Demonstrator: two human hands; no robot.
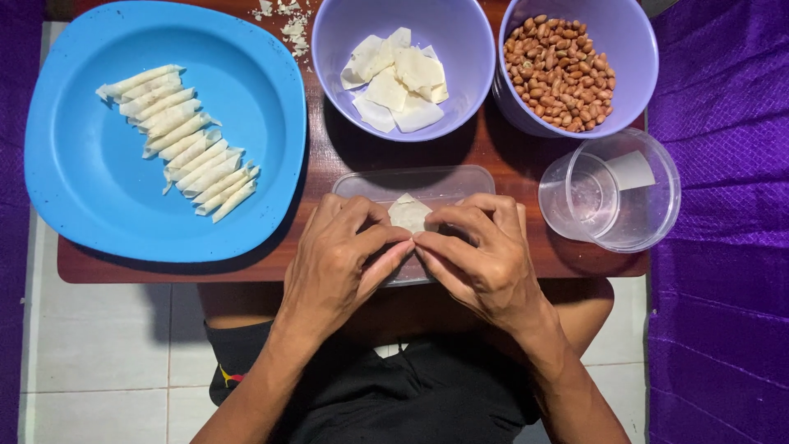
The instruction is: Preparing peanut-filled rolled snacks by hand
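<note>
My left hand (341,261) and my right hand (483,256) meet over a clear plastic lid (370,182) on the wooden board (509,156). Between their fingertips they pinch a small white pastry wrapper (408,212), whose pointed top sticks out above the fingers. Just beyond the hands stands a purple bowl (345,33) with cut wrapper squares (397,78) in it. To its right a second purple bowl (637,49) holds brown peanuts (559,70).
A blue plate (82,173) at the left carries several rolled white pastries (182,144) in a row. A clear plastic cup (612,193) with a little liquid stands at the right. Purple cloth (719,247) lies on the right; white floor tiles (107,345) show below.
</note>
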